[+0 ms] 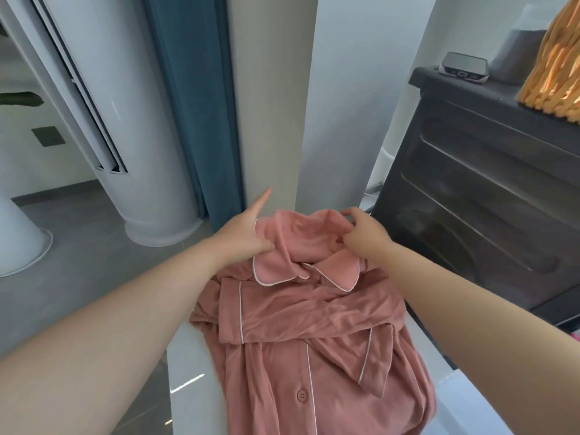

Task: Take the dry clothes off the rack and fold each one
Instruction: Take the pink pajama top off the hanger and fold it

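Observation:
A pink pajama shirt with white piping and a button lies rumpled on a white surface in front of me, collar at the far end. My left hand pinches the fabric at the left of the collar, with its index finger sticking out straight. My right hand grips the bunched fabric just behind the collar on the right. No drying rack is in view.
A dark drawer cabinet stands close on the right, with a small device and an orange wicker object on top. A white tower air conditioner, a blue curtain and a pillar stand ahead.

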`<state>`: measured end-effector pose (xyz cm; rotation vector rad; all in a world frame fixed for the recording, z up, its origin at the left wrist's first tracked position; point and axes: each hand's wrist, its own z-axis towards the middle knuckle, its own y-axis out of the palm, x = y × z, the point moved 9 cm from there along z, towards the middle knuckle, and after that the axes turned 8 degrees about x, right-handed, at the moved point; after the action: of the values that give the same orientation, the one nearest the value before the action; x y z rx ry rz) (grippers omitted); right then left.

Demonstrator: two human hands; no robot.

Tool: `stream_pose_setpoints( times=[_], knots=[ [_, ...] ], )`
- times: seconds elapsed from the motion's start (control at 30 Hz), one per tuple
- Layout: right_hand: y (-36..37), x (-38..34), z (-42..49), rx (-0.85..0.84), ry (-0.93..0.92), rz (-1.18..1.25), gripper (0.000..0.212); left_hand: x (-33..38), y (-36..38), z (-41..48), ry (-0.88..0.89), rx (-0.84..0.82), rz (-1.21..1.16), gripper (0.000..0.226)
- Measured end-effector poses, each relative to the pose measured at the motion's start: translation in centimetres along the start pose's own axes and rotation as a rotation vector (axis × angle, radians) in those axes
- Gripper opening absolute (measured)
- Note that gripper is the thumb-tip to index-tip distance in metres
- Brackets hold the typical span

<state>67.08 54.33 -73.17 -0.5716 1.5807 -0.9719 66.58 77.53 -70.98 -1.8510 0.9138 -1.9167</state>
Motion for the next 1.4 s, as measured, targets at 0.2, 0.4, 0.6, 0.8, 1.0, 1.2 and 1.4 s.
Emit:
stream_pose_setpoints(
  times=[0.2, 0.4, 0.6, 0.8, 1.0, 1.2, 1.4],
  knots=[
    [-3.6, -0.3, 0.0, -0.009, -0.046, 0.138, 0.053, 2.0, 0.0, -0.3, 0.091, 0.044, 0.157, 0.06],
    [-4.5, -0.2, -0.9, -0.117, -0.063, 0.175, 0.016, 1.6, -1.2, -0.3, 0.086, 0.096, 0.313, 0.061],
    [-4.7, -2.5, -2.1, 0.006, -0.334, -0.159, 0.018, 2.8, -1.7, -1.0, 0.184, 0.238, 0.56, 0.081],
    [-4.0, -2.6, -2.4, 0.094, -0.364, -0.412, 0.02, 2.2, -2.1, -1.2, 0.253, 0.291, 0.905, 0.019],
    [-3.3, -5.1, -2.3, 0.104, -0.58, -0.721, 0.011, 2.9, -2.5, -1.5, 0.288, 0.415, 0.953, 0.017],
    [-3.0, -5.4, -5.8, 0.32, -0.872, -0.767, 0.028, 2.9, -0.1, -3.7, 0.616, 0.5, 1.038, 0.025],
    [5.5, 4.1, -8.5, -0.173, -0.581, -0.989, 0.034, -5.4, 9.5, -7.8, 0.436, -0.205, 1.039, 0.026]
  ],
)
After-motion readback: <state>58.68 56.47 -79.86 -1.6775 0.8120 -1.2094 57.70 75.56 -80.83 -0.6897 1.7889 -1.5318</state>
